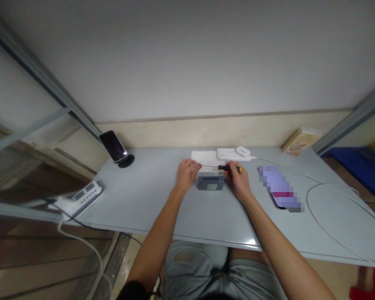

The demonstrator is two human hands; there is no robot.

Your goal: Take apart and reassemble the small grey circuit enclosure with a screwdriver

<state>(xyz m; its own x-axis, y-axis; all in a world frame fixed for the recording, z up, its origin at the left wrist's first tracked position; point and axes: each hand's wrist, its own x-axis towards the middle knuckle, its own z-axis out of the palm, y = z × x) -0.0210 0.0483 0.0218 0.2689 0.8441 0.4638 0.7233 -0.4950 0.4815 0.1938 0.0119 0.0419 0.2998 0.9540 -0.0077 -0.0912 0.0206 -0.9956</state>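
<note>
My right hand (236, 177) is closed around the black and yellow handle of a screwdriver (224, 168). Its thin shaft points left, and the fingers of my left hand (187, 173) pinch the tip end. Whether something small sits at that tip is hidden by the fingers. Just below the shaft, a dark grey box-shaped device (211, 183) with a row of vent slots and a pale label stands on the table, between my two hands. A white sheet of paper (203, 156) lies flat behind the screwdriver.
A white power strip (226, 155) with a plug runs a cable rightward over the grey table (137, 204). A phone (279, 187) lies right; another phone (113, 146) leans on a stand. A second power strip (84, 198) is at left, a yellowish box (300, 141) at back right.
</note>
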